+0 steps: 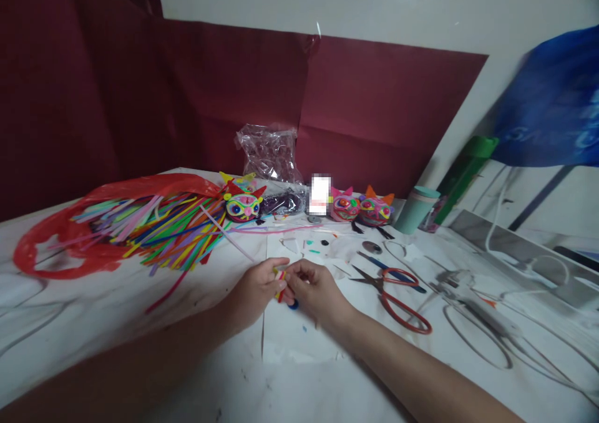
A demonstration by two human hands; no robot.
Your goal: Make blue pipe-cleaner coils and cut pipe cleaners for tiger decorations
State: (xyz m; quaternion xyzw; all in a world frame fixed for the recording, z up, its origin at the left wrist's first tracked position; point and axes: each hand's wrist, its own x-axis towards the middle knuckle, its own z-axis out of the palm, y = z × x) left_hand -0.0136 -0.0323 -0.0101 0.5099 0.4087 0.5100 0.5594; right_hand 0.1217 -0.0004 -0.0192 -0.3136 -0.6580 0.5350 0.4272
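Near the middle of the head view, my left hand (259, 289) is closed around a small craft piece (281, 286) in red and yellow, with a bit of blue below it. Against its right side my right hand (311, 286) has its fingers pinched together, touching the same piece. My fingers cover most of it, so its full shape is hidden. Under both hands lies a white sheet (299, 342) on the table. Orange-handled scissors (397, 292) lie with blades apart to the right of my right hand.
A pile of colourful pipe cleaners (173, 229) in red plastic spreads at left. Decorated animal heads (243, 208) stand along the back, near clear plastic packaging (269, 151). A glue gun (482, 311) with its cord, a green cup (416, 209) and a blue bag (550, 105) occupy the right.
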